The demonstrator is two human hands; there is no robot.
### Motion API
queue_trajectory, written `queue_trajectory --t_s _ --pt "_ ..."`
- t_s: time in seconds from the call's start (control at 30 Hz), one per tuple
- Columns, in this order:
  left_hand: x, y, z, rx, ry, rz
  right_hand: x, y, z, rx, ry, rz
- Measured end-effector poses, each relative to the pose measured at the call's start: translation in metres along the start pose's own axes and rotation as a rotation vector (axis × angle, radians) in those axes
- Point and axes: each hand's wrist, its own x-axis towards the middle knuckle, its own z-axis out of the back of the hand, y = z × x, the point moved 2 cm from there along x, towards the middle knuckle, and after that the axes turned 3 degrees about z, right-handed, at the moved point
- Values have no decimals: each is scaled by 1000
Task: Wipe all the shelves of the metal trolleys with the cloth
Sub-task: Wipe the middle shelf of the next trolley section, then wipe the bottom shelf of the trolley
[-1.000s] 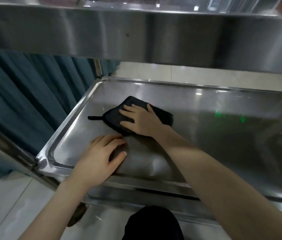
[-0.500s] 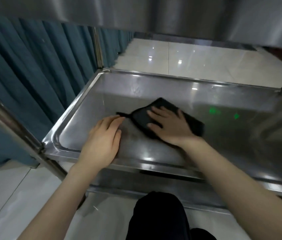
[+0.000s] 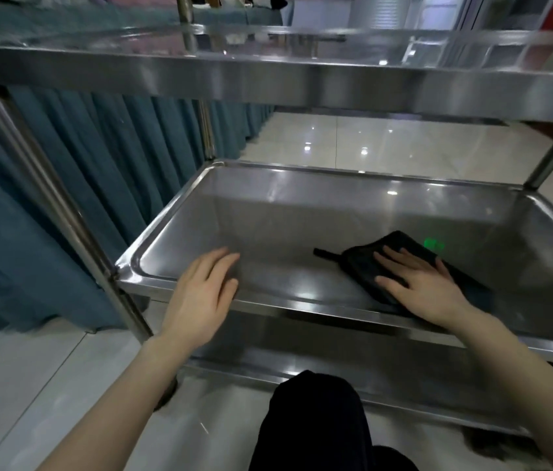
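Right hand point(image 3: 417, 283) flat on the black cloth point(image 3: 360, 266), fingers straight and spread, palm pressing it onto the middle shelf point(image 3: 302, 219) of the metal trolley. The cloth lies on the right half of that shelf, close to the near rim, with a small strap poking out of its left corner. Just beyond the fingertips, a green glint point(image 3: 433, 244) shows on the steel.

Over on the left, the left hand point(image 3: 200, 297) is open too, holding nothing, fingers stretched out over the near left part of the same shelf and the wrist crossing the front rim. Whether it actually rests on the metal, I cannot tell. The two hands are well apart.

Above them runs the top shelf point(image 3: 268, 79), and below the front rim the bottom shelf point(image 3: 404, 385) shows. A teal curtain point(image 3: 64, 171) hangs beside the trolley on the left, glossy floor tiles point(image 3: 370, 141) lie behind, and a black-clad knee point(image 3: 312, 419) sits low in the middle.
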Motion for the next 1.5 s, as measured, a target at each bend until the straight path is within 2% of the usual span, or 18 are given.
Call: queue_trajectory --t_s 0.07,0.23,0.37,0.47,0.6,0.67,0.8,0.87,0.93,1.03,1.13,1.2,1.3,1.43,1.5 --pt "-16 -13 0 12 6 21 4 18 -4 -11 -11 24" --pt "-47 -51 2 54 46 12 -7 96 -16 9 63 338" --pt "-60 -75 5 64 33 25 -34 90 -10 25 86 437" --pt "-74 -89 1 70 63 38 -66 64 -5 8 -46 458" --pt "-93 -99 -7 104 161 32 -115 33 -1 14 -431 645" --pt "-101 -97 -14 122 208 40 -131 24 -9 -59 -449 729" --pt "-110 -89 -32 187 287 4 -150 15 -43 -186 -382 883" --pt "-111 -86 -46 188 360 -1 -151 10 -64 -191 -327 884" --pt "-114 -82 -67 189 422 -17 -143 4 -85 -137 -197 799" --pt "-117 -80 -99 177 477 -31 -122 -10 -106 -24 -10 552" --pt "-127 -73 -133 102 480 69 -104 -18 -122 122 -47 353" --pt "-138 -65 -152 55 484 134 -97 -14 -132 148 -88 336" --pt "-154 -47 -176 100 537 96 -80 0 -159 114 -79 368" --pt "-165 -21 -194 164 537 77 -63 11 -226 -127 389 422" --pt "-162 -10 -204 168 522 76 -64 8 -253 -97 420 385"
